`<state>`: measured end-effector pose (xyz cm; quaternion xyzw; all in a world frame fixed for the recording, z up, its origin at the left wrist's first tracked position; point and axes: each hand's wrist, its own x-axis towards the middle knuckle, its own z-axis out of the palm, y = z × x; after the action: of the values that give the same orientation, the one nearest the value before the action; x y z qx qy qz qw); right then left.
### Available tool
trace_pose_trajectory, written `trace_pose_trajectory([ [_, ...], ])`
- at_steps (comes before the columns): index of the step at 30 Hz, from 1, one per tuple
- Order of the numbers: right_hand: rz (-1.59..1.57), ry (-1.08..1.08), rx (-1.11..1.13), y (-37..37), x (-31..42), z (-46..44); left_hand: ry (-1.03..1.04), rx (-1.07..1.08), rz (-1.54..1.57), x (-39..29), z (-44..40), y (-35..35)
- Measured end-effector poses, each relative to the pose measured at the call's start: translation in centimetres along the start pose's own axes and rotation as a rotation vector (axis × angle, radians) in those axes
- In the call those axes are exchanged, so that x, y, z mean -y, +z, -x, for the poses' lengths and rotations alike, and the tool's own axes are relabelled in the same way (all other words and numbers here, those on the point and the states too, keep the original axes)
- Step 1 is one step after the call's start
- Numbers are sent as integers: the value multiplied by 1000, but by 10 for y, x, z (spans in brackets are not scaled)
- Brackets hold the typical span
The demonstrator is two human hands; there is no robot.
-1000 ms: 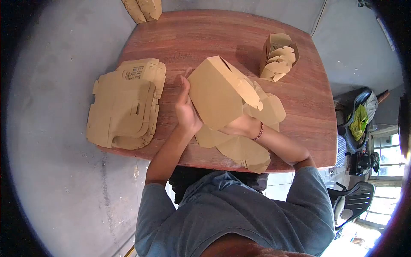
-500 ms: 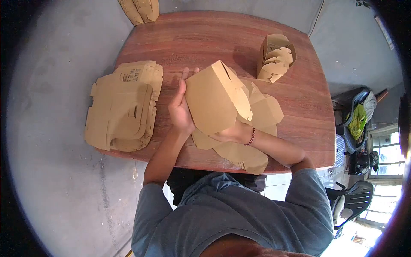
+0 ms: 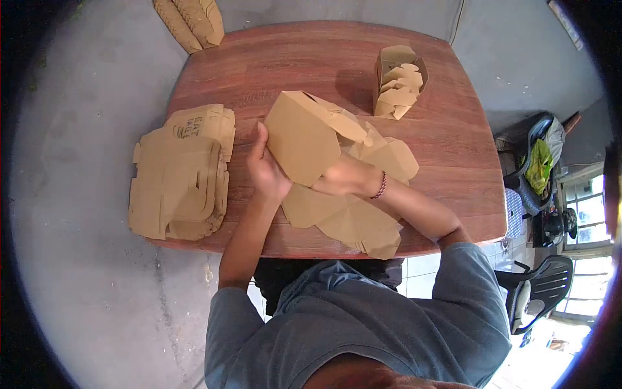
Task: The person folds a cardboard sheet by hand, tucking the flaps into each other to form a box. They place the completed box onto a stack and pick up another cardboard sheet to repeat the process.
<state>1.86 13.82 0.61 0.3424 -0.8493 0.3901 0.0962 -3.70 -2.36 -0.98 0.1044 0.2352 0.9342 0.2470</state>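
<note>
A partly folded brown cardboard box [image 3: 301, 139] is held tilted above the table, with loose flaps along its upper right side. My left hand [image 3: 269, 172] supports its left side, thumb pointing up and the other fingers hidden behind the cardboard. At its lower right edge, my right hand [image 3: 346, 175] grips the box; most of those fingertips are out of sight. Beneath both hands lie flat, unfolded cardboard blanks [image 3: 359, 223] on the table.
A stack of flat printed cardboard [image 3: 175, 178] lies on the left of the wooden table [image 3: 453, 175]. Standing at the far right is a folded box [image 3: 398, 84] with tabbed pieces inside. More nested cardboard [image 3: 191, 23] is at the far left corner. Chairs [image 3: 541, 292] stand on the right.
The box and both hands have shifted slightly left within the view. The box has tipped, so more of its flapped upper right side shows. The whole view has also moved a little.
</note>
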Motion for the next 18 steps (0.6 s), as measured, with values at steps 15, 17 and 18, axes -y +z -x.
trace_pose_trajectory([
  [15, 322, -117, -70, -66, 45, -15, 38, -22, 251, -8, -11, -22],
  [17, 341, -81, -60, -66, 41, -16, 39, -42, 285, -6, -11, -17],
  [18, 359, -44, -53, -64, 38, -16, 42, -91, 259, -5, -9, -9],
])
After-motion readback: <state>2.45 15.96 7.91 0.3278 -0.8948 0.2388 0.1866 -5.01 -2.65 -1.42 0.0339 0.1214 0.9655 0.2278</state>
